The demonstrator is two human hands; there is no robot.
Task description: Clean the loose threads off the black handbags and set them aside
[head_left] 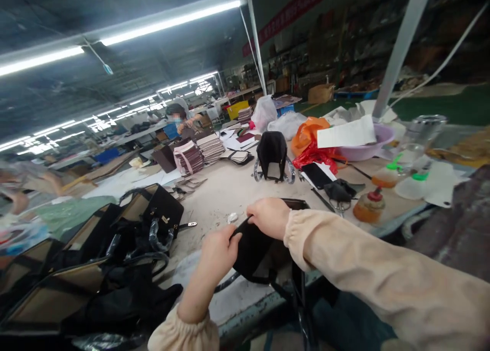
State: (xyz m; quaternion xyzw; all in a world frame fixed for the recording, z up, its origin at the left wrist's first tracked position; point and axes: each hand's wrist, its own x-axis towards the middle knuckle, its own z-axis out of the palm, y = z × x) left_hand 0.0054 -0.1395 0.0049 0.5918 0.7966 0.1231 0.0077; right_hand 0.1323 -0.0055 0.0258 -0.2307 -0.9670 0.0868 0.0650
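Two bare hands are clamped on the edge of a black bag [250, 251], which is held at the near edge of the worktable [225, 195]. The edge is pinched between thumb and fingers by the left hand [218, 254]; farther along the same edge, it is gripped by the right hand [269, 217], set just apart from the left. Whether the bag's underside is borne by the table cannot be told. Beyond the hands, a small upright bag [272, 145] is seen standing on the tabletop. To the left, a cluster of finished-looking bags [166, 208] is crowded together, with handles wrapped in clear plastic. To the right, a phone [318, 176] is laid near a red plastic bag [312, 158], and an amber bottle [368, 208] is placed nearer the table's edge. Farther back, stacked brown panels [189, 158] are piled.
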